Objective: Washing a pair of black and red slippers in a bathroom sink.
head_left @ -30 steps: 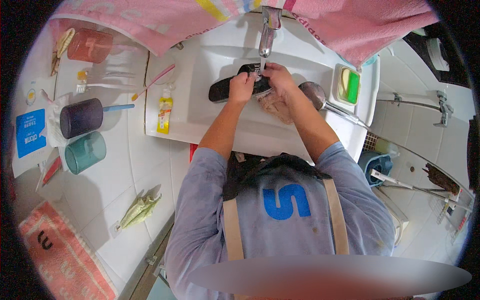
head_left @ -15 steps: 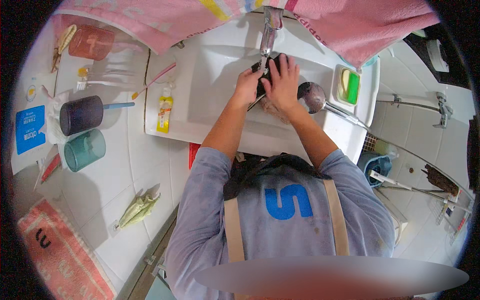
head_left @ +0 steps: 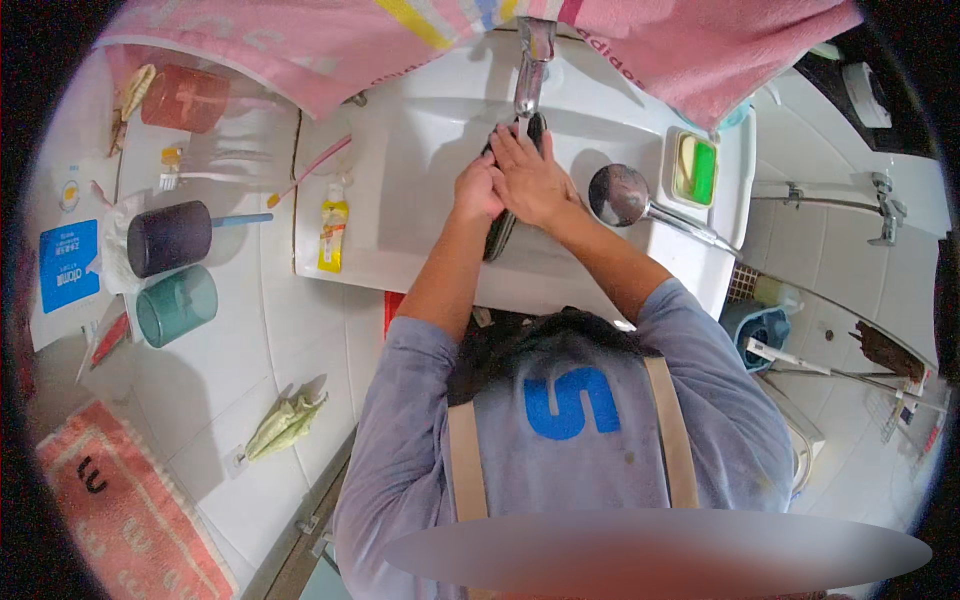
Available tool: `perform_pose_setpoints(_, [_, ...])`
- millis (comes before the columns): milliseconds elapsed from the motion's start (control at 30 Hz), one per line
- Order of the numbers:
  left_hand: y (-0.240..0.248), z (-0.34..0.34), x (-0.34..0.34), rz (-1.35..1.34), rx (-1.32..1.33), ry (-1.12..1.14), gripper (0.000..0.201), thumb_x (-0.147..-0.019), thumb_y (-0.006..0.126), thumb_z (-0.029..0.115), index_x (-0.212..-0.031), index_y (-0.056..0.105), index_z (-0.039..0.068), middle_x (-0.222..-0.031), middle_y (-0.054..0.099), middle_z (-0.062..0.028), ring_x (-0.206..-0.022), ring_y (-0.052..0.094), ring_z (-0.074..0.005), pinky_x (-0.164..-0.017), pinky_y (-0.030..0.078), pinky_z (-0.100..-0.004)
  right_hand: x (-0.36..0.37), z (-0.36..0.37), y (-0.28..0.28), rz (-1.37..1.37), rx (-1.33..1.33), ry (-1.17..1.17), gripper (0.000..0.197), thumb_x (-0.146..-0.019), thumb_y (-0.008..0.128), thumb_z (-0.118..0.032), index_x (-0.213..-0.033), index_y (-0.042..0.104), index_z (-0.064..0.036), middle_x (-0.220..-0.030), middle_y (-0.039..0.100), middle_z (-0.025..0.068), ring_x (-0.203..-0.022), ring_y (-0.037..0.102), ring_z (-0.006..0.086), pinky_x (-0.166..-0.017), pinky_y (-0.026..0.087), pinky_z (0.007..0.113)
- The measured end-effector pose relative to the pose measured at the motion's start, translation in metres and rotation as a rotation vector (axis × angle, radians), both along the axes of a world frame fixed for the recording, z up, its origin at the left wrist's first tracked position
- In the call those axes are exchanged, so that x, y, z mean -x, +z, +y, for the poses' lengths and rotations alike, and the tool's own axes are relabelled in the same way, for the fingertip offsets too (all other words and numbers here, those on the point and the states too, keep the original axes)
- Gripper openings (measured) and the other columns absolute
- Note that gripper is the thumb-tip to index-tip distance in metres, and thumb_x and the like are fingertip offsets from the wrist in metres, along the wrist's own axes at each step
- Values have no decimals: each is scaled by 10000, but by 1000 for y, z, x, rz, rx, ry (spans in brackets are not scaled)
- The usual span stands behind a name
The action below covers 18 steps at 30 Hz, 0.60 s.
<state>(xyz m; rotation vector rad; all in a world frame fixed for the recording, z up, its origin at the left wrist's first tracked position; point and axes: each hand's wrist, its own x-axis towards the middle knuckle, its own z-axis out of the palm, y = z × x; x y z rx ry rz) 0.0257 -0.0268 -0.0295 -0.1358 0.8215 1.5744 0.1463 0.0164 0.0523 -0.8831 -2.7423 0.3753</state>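
Inside the white sink point(head_left: 405, 200), a long, dark item point(head_left: 497, 240) stands slanted under the chrome faucet point(head_left: 533, 75); its exact kind is hidden by my hands. Its upper end is beneath the spout, where water appears to run onto it, and its lower end points toward me. My left hand point(head_left: 478, 188) is closed against its left side. My right hand point(head_left: 535, 182) lies over it, fingers stretched out and pressed on its surface. A round shower head point(head_left: 618, 194) rests on the sink's right side, apart from my right hand.
A soap dish point(head_left: 693, 168) with a green sponge sits at the right rim. To the left are a yellow tube point(head_left: 333, 235), a pink toothbrush point(head_left: 308, 170) and several cups, including a dark cup point(head_left: 168, 238). A pink towel point(head_left: 240, 50) hangs over the faucet's base area.
The dark item has turned so that its long narrow form shows toward me. Both hands have shifted slightly left and nearer, and the right hand now overlaps the left.
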Motion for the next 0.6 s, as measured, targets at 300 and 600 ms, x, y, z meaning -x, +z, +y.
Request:
perform_pose_setpoints(300, [-12,1,30,-82,-176,-120,197,-888,446,110,-1029,529,2,-969,615,-108,-861,611,-230,-723,513,-336,21,21,27,-2,123,-65,499,-909,399,-370,-1329,404,-101,-1318,452,199,-1236,386,392,-1051,225,559])
perform_pose_setpoints(600, [46,10,-16,-62,-16,-19,350,-964,358,269,-1141,530,21,-1142,590,-134,-1074,564,-255,-936,446,-391,-5,15,-4,158,-6,48,425,-903,405,-324,-1174,502,-11,-1235,504,214,-1152,476,337,-969,319,504])
